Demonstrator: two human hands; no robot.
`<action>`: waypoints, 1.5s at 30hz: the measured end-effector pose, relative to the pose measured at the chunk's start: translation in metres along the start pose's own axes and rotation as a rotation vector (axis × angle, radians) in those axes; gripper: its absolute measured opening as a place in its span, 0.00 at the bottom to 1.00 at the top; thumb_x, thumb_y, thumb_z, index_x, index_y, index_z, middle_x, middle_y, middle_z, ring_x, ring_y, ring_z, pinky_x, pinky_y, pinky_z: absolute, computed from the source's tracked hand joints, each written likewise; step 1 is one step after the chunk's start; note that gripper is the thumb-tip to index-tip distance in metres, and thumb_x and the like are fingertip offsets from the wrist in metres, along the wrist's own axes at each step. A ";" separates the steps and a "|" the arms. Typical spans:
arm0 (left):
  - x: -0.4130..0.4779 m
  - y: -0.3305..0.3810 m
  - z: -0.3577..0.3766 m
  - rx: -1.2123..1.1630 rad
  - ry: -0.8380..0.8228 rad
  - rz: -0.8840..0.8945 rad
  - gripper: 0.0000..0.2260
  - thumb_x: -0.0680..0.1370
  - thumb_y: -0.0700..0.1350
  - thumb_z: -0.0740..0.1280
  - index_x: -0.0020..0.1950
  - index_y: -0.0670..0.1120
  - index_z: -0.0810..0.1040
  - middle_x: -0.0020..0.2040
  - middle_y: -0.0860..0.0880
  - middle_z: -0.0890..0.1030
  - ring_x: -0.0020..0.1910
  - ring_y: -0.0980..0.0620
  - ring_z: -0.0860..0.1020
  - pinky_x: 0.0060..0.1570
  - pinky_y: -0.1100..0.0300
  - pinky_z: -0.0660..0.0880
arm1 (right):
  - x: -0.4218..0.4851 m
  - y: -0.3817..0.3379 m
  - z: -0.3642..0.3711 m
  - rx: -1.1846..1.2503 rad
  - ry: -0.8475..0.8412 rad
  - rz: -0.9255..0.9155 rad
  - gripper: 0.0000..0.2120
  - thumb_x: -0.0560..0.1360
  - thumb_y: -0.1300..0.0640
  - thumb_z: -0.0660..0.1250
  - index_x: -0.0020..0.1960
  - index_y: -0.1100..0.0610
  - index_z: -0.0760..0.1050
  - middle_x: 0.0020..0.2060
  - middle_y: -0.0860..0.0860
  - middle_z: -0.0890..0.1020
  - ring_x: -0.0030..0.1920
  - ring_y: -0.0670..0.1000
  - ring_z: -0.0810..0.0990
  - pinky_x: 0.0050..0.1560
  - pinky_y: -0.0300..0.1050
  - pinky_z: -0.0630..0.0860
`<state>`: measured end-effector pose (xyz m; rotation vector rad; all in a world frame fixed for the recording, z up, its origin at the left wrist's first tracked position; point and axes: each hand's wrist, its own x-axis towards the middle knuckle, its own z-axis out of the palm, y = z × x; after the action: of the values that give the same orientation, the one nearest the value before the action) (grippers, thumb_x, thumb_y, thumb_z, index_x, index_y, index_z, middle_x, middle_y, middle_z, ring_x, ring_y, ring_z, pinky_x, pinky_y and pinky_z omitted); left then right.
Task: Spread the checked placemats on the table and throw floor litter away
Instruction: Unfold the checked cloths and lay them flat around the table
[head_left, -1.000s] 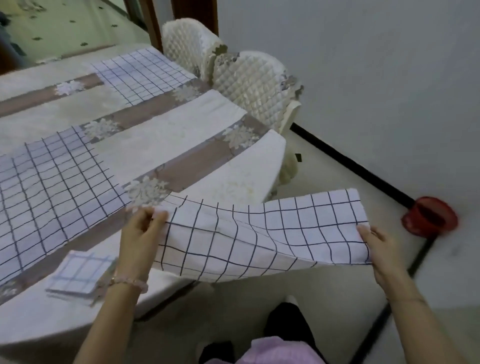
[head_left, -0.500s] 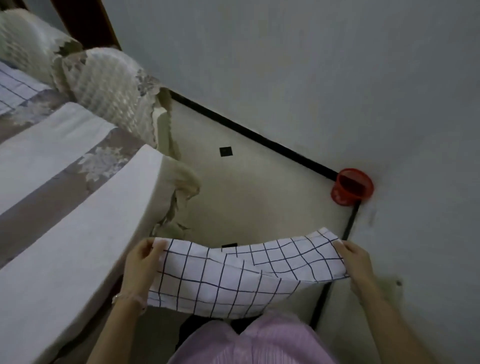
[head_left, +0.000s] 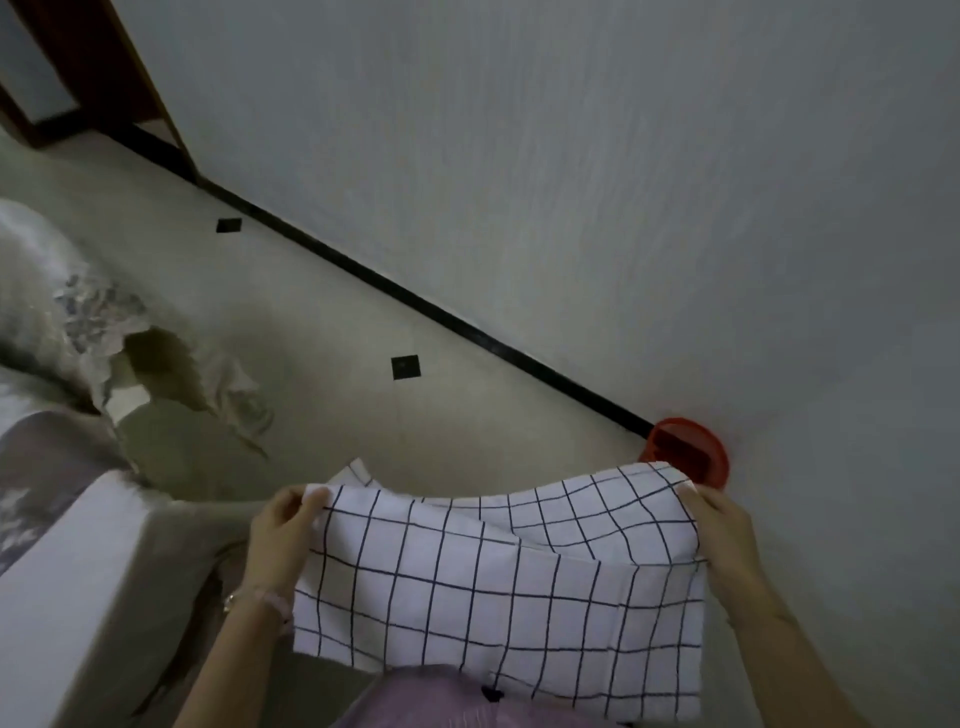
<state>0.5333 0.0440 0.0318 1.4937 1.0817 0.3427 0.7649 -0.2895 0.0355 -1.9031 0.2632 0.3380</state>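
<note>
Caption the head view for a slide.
A checked placemat held by its top corners in the left hand and right hand, beside the table, red container by the wall.

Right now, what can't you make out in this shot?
Head view only.
Red bin: near side behind the placemat; contents unclear.
Floor under the placemat: hidden, so any litter there is unseen.
Table: cut off by the left edge, blurred.
Left hand and right hand: each grip's inner fingers sit behind the placemat.

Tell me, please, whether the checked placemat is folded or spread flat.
Partly folded: the checked placemat hangs doubled between the left hand and right hand, which pinch its upper corners, off the table.
</note>
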 end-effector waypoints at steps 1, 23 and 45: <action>0.018 0.006 0.010 -0.010 0.015 -0.025 0.08 0.78 0.44 0.64 0.48 0.40 0.78 0.44 0.42 0.78 0.43 0.47 0.73 0.40 0.58 0.69 | 0.018 -0.011 0.006 -0.013 -0.002 0.006 0.05 0.77 0.60 0.64 0.47 0.59 0.78 0.41 0.56 0.79 0.41 0.52 0.76 0.47 0.44 0.72; 0.245 0.163 -0.042 -0.260 0.802 -0.035 0.06 0.78 0.45 0.64 0.45 0.46 0.79 0.44 0.41 0.81 0.47 0.39 0.79 0.44 0.48 0.76 | 0.274 -0.337 0.429 -0.189 -0.717 -0.418 0.07 0.78 0.59 0.63 0.46 0.58 0.78 0.42 0.56 0.81 0.44 0.56 0.78 0.46 0.47 0.75; 0.098 0.190 -0.261 -0.263 2.070 0.051 0.08 0.78 0.45 0.64 0.41 0.52 0.80 0.40 0.53 0.79 0.40 0.57 0.76 0.40 0.64 0.76 | -0.194 -0.455 0.853 -0.106 -1.983 -0.682 0.05 0.77 0.55 0.65 0.47 0.54 0.78 0.40 0.49 0.80 0.43 0.48 0.78 0.46 0.40 0.76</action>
<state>0.4727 0.3073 0.2338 0.4561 2.2843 2.2086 0.6487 0.6722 0.2211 -0.8708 -1.6316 1.4840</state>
